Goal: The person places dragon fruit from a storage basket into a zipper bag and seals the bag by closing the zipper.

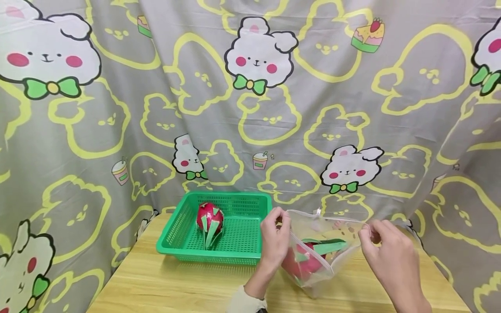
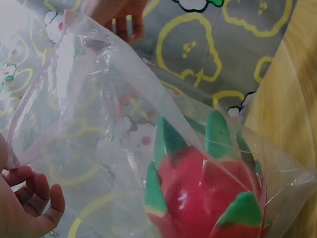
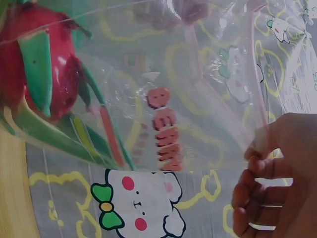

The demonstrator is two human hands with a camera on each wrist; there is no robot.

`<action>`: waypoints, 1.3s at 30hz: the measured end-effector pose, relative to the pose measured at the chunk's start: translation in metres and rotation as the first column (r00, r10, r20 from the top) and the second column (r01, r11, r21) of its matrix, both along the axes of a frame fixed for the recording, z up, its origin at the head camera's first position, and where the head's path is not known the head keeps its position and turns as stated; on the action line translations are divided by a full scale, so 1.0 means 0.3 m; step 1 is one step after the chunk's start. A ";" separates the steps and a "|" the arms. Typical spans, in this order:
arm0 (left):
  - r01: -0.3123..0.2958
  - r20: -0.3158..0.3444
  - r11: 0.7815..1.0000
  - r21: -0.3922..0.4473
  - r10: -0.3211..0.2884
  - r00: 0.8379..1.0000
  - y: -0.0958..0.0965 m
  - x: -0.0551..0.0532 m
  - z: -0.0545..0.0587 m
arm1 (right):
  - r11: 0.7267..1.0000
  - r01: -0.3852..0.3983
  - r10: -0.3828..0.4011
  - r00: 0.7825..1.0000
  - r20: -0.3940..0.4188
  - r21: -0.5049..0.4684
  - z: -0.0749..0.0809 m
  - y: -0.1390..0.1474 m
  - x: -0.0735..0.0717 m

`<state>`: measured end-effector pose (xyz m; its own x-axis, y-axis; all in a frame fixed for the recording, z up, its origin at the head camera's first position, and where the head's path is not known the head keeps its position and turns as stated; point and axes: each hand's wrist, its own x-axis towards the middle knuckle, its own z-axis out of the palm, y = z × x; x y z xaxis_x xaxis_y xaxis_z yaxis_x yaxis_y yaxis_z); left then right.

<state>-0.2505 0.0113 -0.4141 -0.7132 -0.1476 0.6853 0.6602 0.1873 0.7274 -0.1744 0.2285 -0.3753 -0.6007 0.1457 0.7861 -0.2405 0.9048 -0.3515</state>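
Observation:
A clear zip bag (image 1: pixel 332 221) stands on the table with its mouth spread apart. Inside it lies a red dragon fruit with green scales (image 1: pixel 303 261), also plain in the left wrist view as a dragon fruit (image 2: pixel 198 188). My left hand (image 1: pixel 274 239) pinches the bag's left rim between thumb and fingers. On the other side, my right hand (image 1: pixel 395 256) pinches the right end of the rim. Printed reddish letters show on the bag (image 3: pixel 168 129) in the right wrist view.
Left of the bag sits a green plastic basket (image 1: pixel 168 243) holding another dragon fruit (image 1: pixel 210 219). Both stand on a wooden table (image 1: pixel 188 289). A grey curtain with cartoon rabbits (image 1: pixel 219 117) hangs behind and at the sides.

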 end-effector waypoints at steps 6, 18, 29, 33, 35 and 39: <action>0.004 0.029 0.994 -0.113 -0.001 1.000 -0.042 0.009 0.018 | 0.999 0.007 -0.011 0.993 0.119 0.033 0.008 -0.006 -0.008; 0.099 0.241 0.743 -0.662 0.085 0.967 -0.109 -0.025 0.164 | 0.993 -0.078 0.062 0.983 0.175 0.084 0.045 -0.041 -0.025; -0.097 -0.063 0.700 -0.707 0.074 0.995 -0.054 -0.065 0.195 | 0.990 -0.071 0.062 0.995 0.079 0.124 0.044 -0.063 -0.023; -0.164 -0.141 0.804 -0.571 0.101 0.985 -0.037 -0.070 0.173 | 0.992 -0.052 0.042 0.995 0.087 0.117 0.048 -0.059 -0.011; -0.175 -0.157 0.833 -0.525 0.108 0.982 -0.027 -0.077 0.167 | 0.992 -0.049 0.037 0.994 0.103 0.114 0.051 -0.057 -0.006; -0.158 -0.134 0.845 -0.510 0.104 0.986 -0.007 -0.090 0.160 | 0.994 -0.043 0.030 0.993 0.116 0.103 0.052 -0.052 -0.001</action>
